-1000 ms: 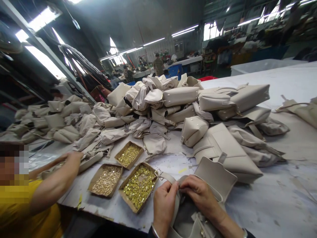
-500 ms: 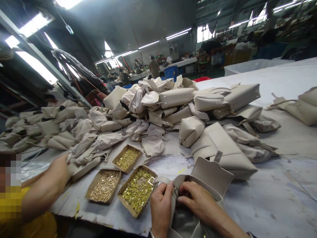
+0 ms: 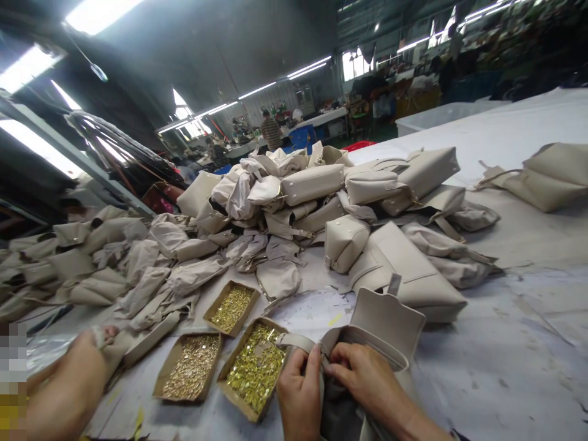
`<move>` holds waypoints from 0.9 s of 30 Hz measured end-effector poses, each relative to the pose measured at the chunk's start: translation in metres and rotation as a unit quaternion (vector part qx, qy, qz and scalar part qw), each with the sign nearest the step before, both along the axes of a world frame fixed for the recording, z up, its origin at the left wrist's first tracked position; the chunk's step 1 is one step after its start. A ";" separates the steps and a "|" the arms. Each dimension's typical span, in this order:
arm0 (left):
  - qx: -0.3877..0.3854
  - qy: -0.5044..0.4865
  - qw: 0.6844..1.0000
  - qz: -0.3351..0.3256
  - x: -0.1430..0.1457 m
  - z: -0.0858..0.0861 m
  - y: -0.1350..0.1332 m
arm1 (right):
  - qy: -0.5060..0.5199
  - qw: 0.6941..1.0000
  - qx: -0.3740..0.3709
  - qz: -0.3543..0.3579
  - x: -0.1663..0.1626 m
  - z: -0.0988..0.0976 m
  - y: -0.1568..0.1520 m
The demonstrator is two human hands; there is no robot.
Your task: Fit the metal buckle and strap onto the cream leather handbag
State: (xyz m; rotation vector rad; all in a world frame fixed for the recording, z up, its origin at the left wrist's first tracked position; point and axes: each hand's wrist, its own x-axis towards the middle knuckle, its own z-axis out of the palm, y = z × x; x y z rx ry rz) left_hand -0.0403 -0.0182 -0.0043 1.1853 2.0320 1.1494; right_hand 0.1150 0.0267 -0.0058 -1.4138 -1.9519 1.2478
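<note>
The beige handbag (image 3: 386, 318) lies at the table's (image 3: 505, 367) near edge, just beside a cardboard box (image 3: 234, 401) of gold fittings. Left hand (image 3: 298, 392) and right hand (image 3: 362, 373) are closed on it, fingertips pinching where the strap (image 3: 294, 340) meets the rim. The material is probably light, soft and pliable, so take hold at the seams, not the flap.

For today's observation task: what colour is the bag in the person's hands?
Cream beige bag, seen in the head view.

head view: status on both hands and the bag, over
Left hand and right hand both pinched on the beige bag where its strap joins. Flap up. Tray of gold fittings close on the left; co-worker's hand well clear.
</note>
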 end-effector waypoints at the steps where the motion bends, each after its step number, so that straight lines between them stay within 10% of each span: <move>1: 0.001 -0.006 1.000 0.002 -0.001 -0.002 0.000 | 0.002 1.000 -0.007 -0.004 0.000 0.000 -0.001; 10: -0.022 -0.003 0.999 -0.024 -0.003 -0.009 0.000 | 0.159 0.983 -0.092 -0.028 -0.005 -0.029 0.006; 27: -0.023 -0.203 0.976 -0.071 -0.006 0.005 0.009 | 0.145 0.978 -0.144 -0.044 -0.017 -0.034 0.012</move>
